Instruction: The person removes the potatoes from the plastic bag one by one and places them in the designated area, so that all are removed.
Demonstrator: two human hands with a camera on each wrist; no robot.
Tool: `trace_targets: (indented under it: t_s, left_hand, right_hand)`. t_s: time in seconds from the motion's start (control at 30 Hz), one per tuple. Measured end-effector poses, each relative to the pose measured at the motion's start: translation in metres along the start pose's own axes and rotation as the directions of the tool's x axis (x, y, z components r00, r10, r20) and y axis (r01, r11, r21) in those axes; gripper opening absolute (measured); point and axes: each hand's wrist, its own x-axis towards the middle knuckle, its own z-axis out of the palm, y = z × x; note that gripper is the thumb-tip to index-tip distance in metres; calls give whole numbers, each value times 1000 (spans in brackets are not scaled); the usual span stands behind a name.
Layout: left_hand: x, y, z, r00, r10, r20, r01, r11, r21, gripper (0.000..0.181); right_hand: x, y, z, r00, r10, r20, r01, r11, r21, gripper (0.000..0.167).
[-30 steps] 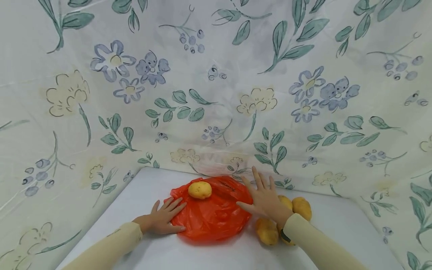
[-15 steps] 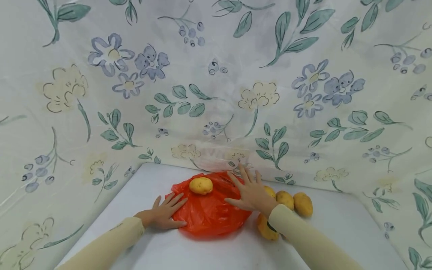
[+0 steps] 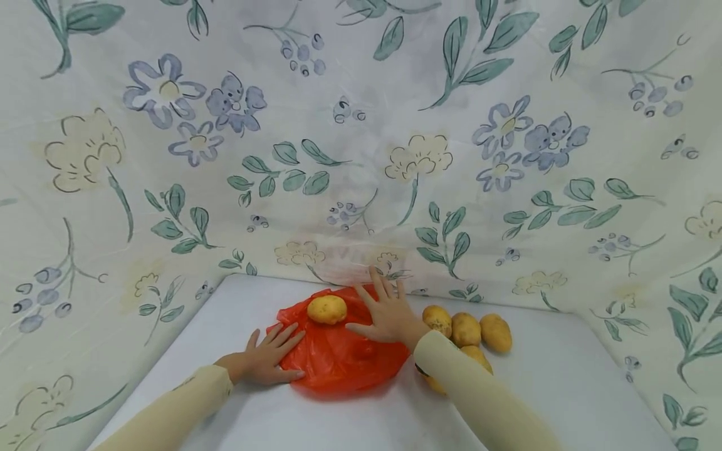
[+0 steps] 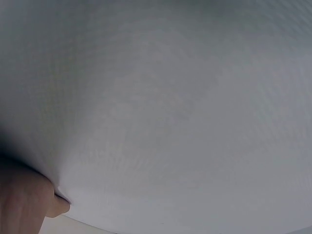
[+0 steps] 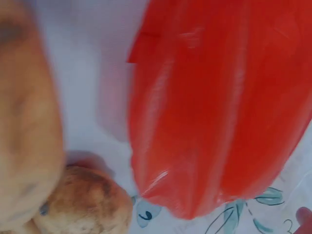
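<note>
A crumpled red plastic bag (image 3: 346, 366) lies on the white table, and one yellow potato (image 3: 327, 310) rests on top of it. My left hand (image 3: 261, 362) touches the bag's left edge with its fingers spread straight. Over the bag's right part is my right hand (image 3: 389, 318), also spread flat; whether it presses on the plastic I cannot tell. Close up in the right wrist view, the red bag (image 5: 214, 107) shows folds, with a fingertip (image 5: 305, 219) at the lower right. Only a bit of hand (image 4: 24, 202) shows in the left wrist view.
Several potatoes (image 3: 465, 329) lie right of the bag, some partly hidden by the right sleeve (image 3: 474, 394). Two show in the right wrist view, including a brown-skinned potato (image 5: 87, 200). A floral cloth (image 3: 361, 188) hangs behind and along both sides of the table (image 3: 541, 388).
My right hand has moved left from the bag's right edge to over the bag, uncovering more of the potatoes beside it. The left hand stays at the bag's left edge.
</note>
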Motion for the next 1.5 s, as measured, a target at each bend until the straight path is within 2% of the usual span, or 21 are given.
trace_targets:
  t_s: [0.1, 0.27, 0.37, 0.57, 0.77, 0.83, 0.9, 1.07, 1.27, 1.5]
  left_hand:
    - [3, -1, 3, 1000, 13, -10, -13, 1000, -9, 100]
    - [11, -5, 7, 999, 3, -39, -3, 1000, 10, 102]
    - [11, -6, 6, 999, 17, -41, -17, 1000, 0, 103]
    - [-1, -4, 3, 1000, -21, -4, 21, 999, -26, 104]
    - [-5, -8, 5, 999, -36, -23, 35, 999, -8, 100]
    - [-4, -11, 7, 999, -33, -37, 32, 999, -15, 100]
    - [-2, -10, 6, 999, -24, -40, 23, 1000, -17, 101]
    - [3, -2, 4, 1000, -8, -14, 8, 1000, -12, 99]
    - [0, 5, 1, 1000, -6, -5, 6, 1000, 12, 97]
    - [0, 2, 0, 1000, -29, -2, 29, 999, 33, 98]
  right_hand:
    - [6, -4, 1, 1000, 12, 2, -12, 1000, 0, 91]
    - [17, -9, 1, 999, 45, -12, -45, 998, -31, 89]
    - [22, -15, 3, 998, 56, -15, -57, 998, -21, 88]
    - [30, -30, 9, 1000, 7, -24, -6, 999, 42, 91]
    - [37, -47, 20, 999, -34, 24, 31, 993, 113, 96]
    - [39, -51, 23, 998, -37, 45, 31, 992, 121, 97]
    - [42, -51, 28, 998, -36, 53, 32, 996, 88, 97]
    - [46, -48, 39, 998, -25, 61, 21, 998, 66, 98]
    - [49, -56, 42, 998, -17, 63, 6, 986, 168, 95]
    - [54, -63, 48, 999, 40, 32, -49, 945, 325, 98]
